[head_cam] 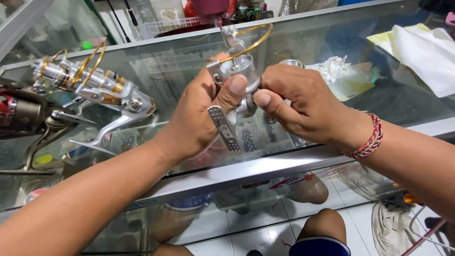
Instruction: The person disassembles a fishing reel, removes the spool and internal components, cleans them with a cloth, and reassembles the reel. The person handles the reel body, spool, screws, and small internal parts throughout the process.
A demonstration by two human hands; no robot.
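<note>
At the far left, a dark fishing reel (21, 114) rests on the glass counter (332, 38), its foot reaching toward the near edge. Just beside it lies a silver and gold spinning reel (97, 90), tilted on its side with the gold bail wire arching over the spool.

Your left hand (199, 118) comes up from the lower left and is closed around the body of a silver reel (237, 80), which you hold above the counter near the middle of the view. Your thumb presses flat against the reel's side, and the perforated foot of the reel sticks down below your palm. A gold bail wire (253, 42) curves up and over from the top of the reel.

Your right hand (303, 104) meets the same reel from the other side, fingers curled over the top and thumb pinched in against the body, close to your left thumb. A red and white braided bracelet (369, 137) sits on that wrist.

Further right on the glass lie a crumpled white tissue (334, 68) and, at the far edge, a white cloth (426, 52).
</note>
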